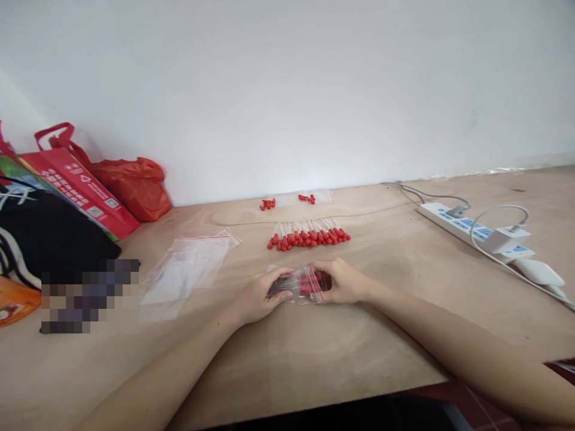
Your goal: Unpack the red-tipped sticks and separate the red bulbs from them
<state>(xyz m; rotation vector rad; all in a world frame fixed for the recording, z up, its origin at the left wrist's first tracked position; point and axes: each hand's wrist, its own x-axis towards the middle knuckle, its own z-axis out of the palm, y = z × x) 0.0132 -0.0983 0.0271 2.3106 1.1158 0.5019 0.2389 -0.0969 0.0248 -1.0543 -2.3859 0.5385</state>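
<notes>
A small clear zip bag (294, 293) lies between my hands near the table's front, with red-tipped white sticks inside, their red ends to the right. My left hand (260, 294) grips its left end between thumb and fingers. At the right end, by the red zip line, my right hand (339, 282) pinches the bag's edge, fingers curled. Just beyond is a row of red-tipped sticks (309, 238), heads toward me. Further back lie two filled bags with red tips (307, 199). Flat clear zip bags (193, 266) are stacked to the left.
On the right, a white power strip (476, 230) holds a plugged-in charger (505, 238), with cables trailing to the table's edge. A red shopping bag (83, 191), a red plastic bag (139, 185) and a black cloth bag (54, 236) stand at the left. A white wall (287, 90) rises behind.
</notes>
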